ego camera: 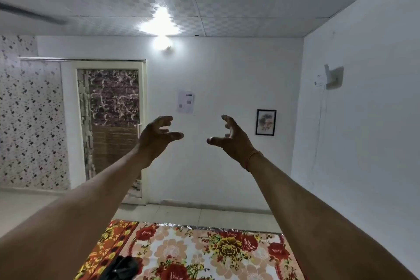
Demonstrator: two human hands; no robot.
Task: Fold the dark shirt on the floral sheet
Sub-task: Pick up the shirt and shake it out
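Note:
Both my arms are stretched out in front of me, raised well above the bed. My left hand [158, 137] and my right hand [230, 140] face each other with fingers spread and loosely curved, and neither holds anything. The floral sheet [204, 254] covers the bed at the bottom of the view, red and yellow flowers on white. A small part of the dark shirt [123, 268] shows bunched at the sheet's lower left, beside my left forearm; most of it is out of frame.
A white wall stands beyond the bed with a taped paper [186, 102] and a small framed picture [266, 122]. A door [111, 125] is at the left. Tiled floor [204, 213] lies between the bed and the wall.

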